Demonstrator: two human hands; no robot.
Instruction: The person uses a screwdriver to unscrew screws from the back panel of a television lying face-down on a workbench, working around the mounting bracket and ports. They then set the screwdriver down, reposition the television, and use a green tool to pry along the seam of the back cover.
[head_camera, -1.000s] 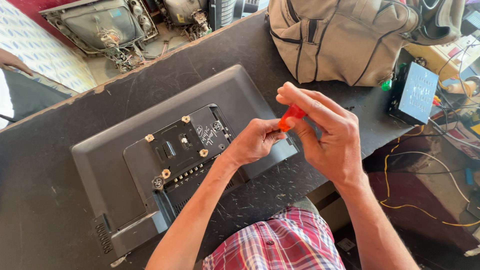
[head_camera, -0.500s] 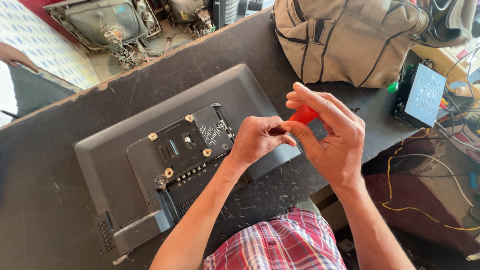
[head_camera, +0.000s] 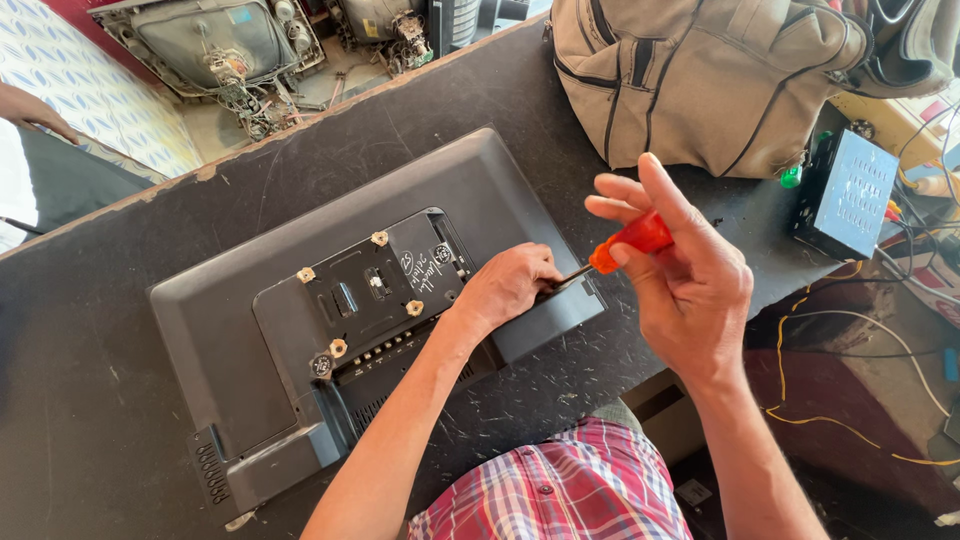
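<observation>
Dark table (head_camera: 120, 330) carries a flat monitor (head_camera: 250, 300) lying face-down, back panel up. Tan bag (head_camera: 700, 80) sits at the far edge, zipped, contents hidden. Left hand (head_camera: 505, 285) rests on the monitor's near edge, fingers curled, gripping nothing clear. Right hand (head_camera: 690, 285) w/ fingers wrapped round an orange screwdriver (head_camera: 625, 243), tip at the monitor by the left hand.
</observation>
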